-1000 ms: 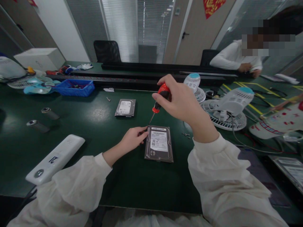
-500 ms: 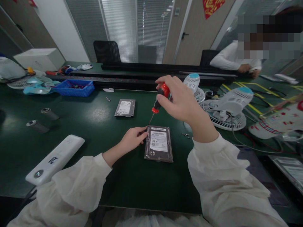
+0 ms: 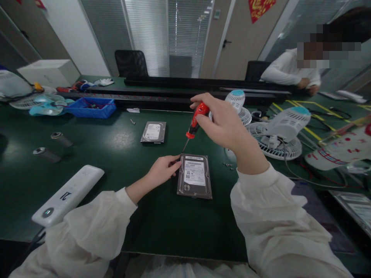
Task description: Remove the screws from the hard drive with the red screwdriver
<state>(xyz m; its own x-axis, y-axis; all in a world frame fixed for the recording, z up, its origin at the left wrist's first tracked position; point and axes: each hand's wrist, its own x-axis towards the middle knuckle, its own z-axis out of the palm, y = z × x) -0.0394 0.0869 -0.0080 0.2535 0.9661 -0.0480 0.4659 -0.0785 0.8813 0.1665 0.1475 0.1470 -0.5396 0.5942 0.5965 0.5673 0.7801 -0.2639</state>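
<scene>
A red and black screwdriver [image 3: 194, 122] slants down and left in my right hand [image 3: 224, 123], whose thumb and fingers are closed around the handle. Its tip meets the top left corner of a hard drive [image 3: 194, 189], which lies label side up in front of me. My left hand [image 3: 162, 170] grips the drive's left edge near that same corner, the thumb on the edge and the index finger close by the tip. The screw under the tip is too small to make out. Several small screws [image 3: 228, 166] lie to the right of the drive.
Farther back lies a second hard drive [image 3: 153, 132]. A white power bank [image 3: 68, 195] and two metal cylinders [image 3: 46, 154] are on the left, behind them a blue bin [image 3: 92, 108]. White fans [image 3: 278, 131] stand right of my right arm. Across the table sits a person [image 3: 285, 69].
The screwdriver's handle has turned in my right hand, showing more red, while its tip stays at the corner. My left hand and the drive keep their place. The person opposite has shifted slightly.
</scene>
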